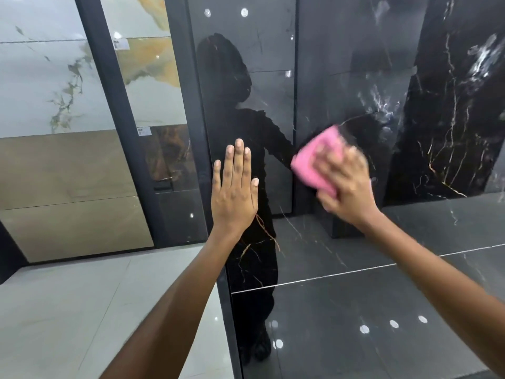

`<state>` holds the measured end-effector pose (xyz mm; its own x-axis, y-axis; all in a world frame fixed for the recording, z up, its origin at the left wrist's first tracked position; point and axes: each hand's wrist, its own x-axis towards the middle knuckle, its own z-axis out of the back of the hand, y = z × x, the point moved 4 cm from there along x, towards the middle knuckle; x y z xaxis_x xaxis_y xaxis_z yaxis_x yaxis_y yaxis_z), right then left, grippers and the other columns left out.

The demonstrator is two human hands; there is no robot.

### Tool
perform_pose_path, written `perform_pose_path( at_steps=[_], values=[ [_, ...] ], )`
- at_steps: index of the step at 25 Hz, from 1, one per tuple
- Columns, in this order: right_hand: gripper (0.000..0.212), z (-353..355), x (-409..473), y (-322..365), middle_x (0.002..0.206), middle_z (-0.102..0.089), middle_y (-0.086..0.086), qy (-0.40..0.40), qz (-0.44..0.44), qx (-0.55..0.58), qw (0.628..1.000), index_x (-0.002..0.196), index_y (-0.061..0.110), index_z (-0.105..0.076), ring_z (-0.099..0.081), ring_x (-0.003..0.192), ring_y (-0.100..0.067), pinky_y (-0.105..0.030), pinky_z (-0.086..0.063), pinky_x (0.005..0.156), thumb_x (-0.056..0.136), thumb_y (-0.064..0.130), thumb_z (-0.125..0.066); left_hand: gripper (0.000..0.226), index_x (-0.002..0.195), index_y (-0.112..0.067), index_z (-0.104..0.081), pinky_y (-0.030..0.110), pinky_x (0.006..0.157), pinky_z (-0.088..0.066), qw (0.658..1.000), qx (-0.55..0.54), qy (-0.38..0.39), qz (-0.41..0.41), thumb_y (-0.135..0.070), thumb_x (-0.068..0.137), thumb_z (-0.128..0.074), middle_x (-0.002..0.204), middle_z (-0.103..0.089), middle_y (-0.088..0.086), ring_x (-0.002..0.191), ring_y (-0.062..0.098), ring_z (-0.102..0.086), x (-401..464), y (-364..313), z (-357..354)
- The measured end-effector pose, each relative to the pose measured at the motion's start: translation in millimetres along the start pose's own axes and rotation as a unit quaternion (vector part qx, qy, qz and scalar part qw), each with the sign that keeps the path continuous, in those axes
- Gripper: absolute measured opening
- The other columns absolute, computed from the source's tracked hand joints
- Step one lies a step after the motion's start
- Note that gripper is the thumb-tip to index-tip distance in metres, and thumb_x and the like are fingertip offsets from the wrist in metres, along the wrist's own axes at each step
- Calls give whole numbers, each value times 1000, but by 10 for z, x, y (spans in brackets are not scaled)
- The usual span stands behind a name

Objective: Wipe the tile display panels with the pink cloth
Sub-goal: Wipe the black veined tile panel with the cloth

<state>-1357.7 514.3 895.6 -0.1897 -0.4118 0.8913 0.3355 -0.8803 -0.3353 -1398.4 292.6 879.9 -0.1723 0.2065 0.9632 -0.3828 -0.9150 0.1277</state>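
Note:
A glossy black tile display panel (pixel 341 269) with thin gold veins stands upright right in front of me and mirrors a dark figure. My left hand (pixel 235 187) lies flat against its left part, fingers straight and pointing up. My right hand (pixel 345 184) presses a folded pink cloth (pixel 317 160) against the panel further right, at about the same height. The right hand and the cloth are blurred. Part of the cloth is hidden under the fingers.
A black frame post (pixel 196 119) borders the panel on the left. Beyond it stand light marble and beige tile panels (pixel 54 105) in dark frames. Pale floor tiles (pixel 82 310) lie at the lower left. Another black veined slab (pixel 451 119) shows at the right.

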Motion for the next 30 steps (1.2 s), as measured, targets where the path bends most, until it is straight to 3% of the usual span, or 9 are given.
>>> perform_pose_path(
  at_steps=[3,6,8,14,17,20,23,27,30],
  values=[
    [60,-230,-120,369,152,-35,-4,-38,-81,3,996,133,16,-50,-25,142,-33,-45,-15,115,74,22,-54,54,153,-9,2,38,122,1,1000,-13,-2,1,-26,105,-13,161,-15,12,150,24,-4,-2,-14,1],
    [72,-686,-1353,1312,150,-37,8,165,308,-58,935,139,35,-46,-9,147,-26,-46,-4,119,71,20,-63,57,153,-9,1,38,122,0,1000,-18,-7,4,-26,104,-22,159,-23,13,150,24,-4,-3,-11,8],
    [79,-654,-1721,1170,148,-42,13,250,392,-85,881,140,36,-46,-10,148,-27,-43,6,121,67,26,-73,56,153,-10,6,38,122,1,1000,-8,-6,1,-28,105,-17,159,-15,12,150,20,10,-19,-13,5],
    [61,-224,-348,273,144,-44,-8,7,-140,16,990,134,15,-50,-34,135,-38,-47,-15,114,74,25,-54,55,153,-7,0,38,121,0,1000,10,-9,-5,-27,105,-19,158,-18,13,150,22,1,-15,-32,-5],
    [66,-649,-933,1043,145,-40,0,113,135,-44,983,138,25,-43,-25,141,-35,-49,-5,117,73,28,-54,58,152,-3,-10,38,121,-1,1000,21,-23,2,-26,103,-29,157,-27,14,146,26,-16,-16,-26,31],
    [87,-697,-1883,1093,156,-23,11,295,396,-71,866,145,33,-37,3,149,-25,-44,5,121,65,32,-72,58,152,-7,1,39,121,0,999,31,-17,2,-27,104,-24,158,-19,13,146,27,-15,-41,-31,17],
    [80,-388,-1422,328,156,-25,2,209,344,-60,913,148,33,-29,-21,142,-30,-46,-13,117,73,31,-59,58,152,-8,6,38,120,2,999,43,-17,-2,-28,105,-21,158,-12,12,146,27,-14,-42,-42,-15],
    [58,-66,-276,-234,150,-38,-4,58,-56,10,997,138,22,-45,-27,141,-35,-47,-15,114,82,37,-47,58,152,-8,0,37,121,3,999,42,-24,9,-27,104,-26,158,-22,13,147,26,-15,-29,-42,0],
    [82,-434,-974,409,159,-21,6,118,111,-48,986,151,30,-19,-16,144,-32,-50,-1,117,76,39,-51,59,152,-7,-2,36,121,4,998,50,-21,11,-26,103,-28,158,-22,13,148,23,-10,-24,-40,6]
  ],
)
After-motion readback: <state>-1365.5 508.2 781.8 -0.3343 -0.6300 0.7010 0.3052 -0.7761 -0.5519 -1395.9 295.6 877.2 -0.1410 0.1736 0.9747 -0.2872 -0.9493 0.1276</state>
